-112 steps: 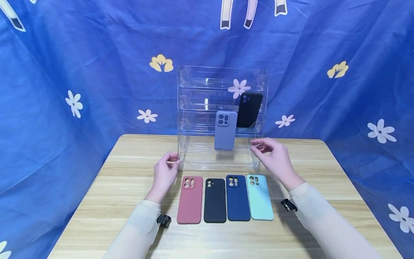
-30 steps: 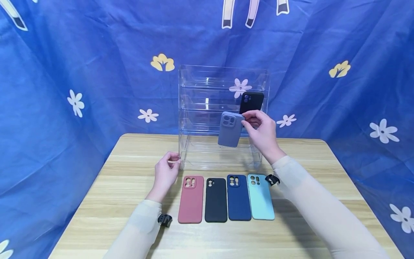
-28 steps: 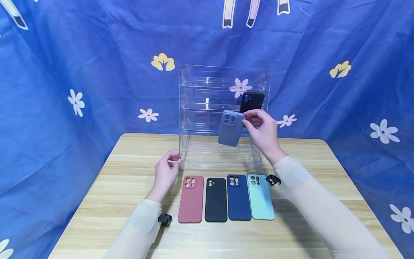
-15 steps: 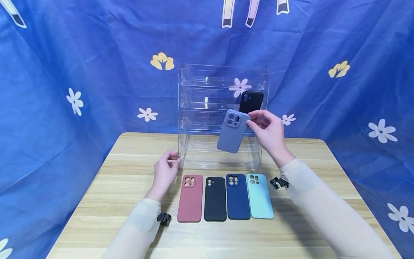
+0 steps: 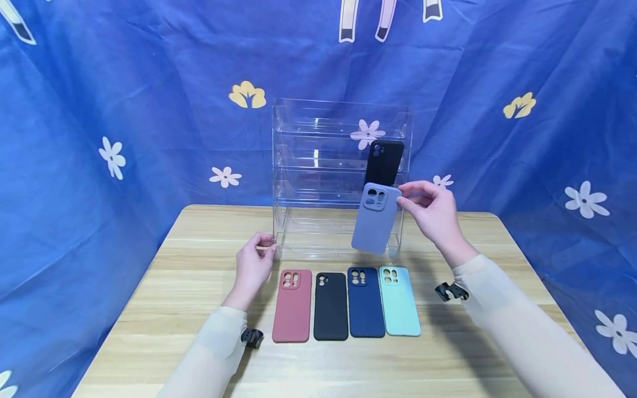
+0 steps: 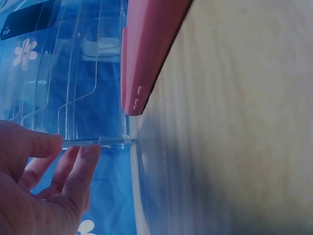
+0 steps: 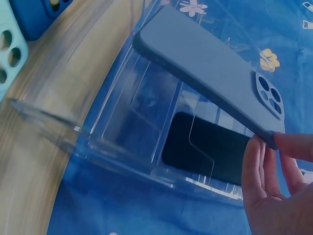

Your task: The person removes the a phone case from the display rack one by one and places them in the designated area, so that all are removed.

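My right hand (image 5: pixel 432 215) pinches a lavender phone case (image 5: pixel 376 221) by its upper right corner. The case hangs tilted in front of the clear acrylic rack (image 5: pixel 318 243), and the right wrist view shows thumb and fingers on its camera end. Behind it, a black phone case (image 5: pixel 385 161) leans in a right-hand tier of the rack, its lower part covered. At the rack's lower left edge, my left hand (image 5: pixel 254 268) holds the clear side panel (image 6: pixel 80 143) between thumb and fingers.
On the wooden table (image 5: pixel 199 287), a pink case (image 5: pixel 292 309), a second black case (image 5: pixel 330 312), a navy case (image 5: pixel 366 309) and a mint case (image 5: pixel 402 307) lie in a row before the rack. A blue patterned cloth (image 5: pixel 164 110) hangs behind.
The lavender case, earlier standing in a lower tier, has been gripped by my right hand and lifted out. It has since moved right and lower. My left hand stays at the rack.
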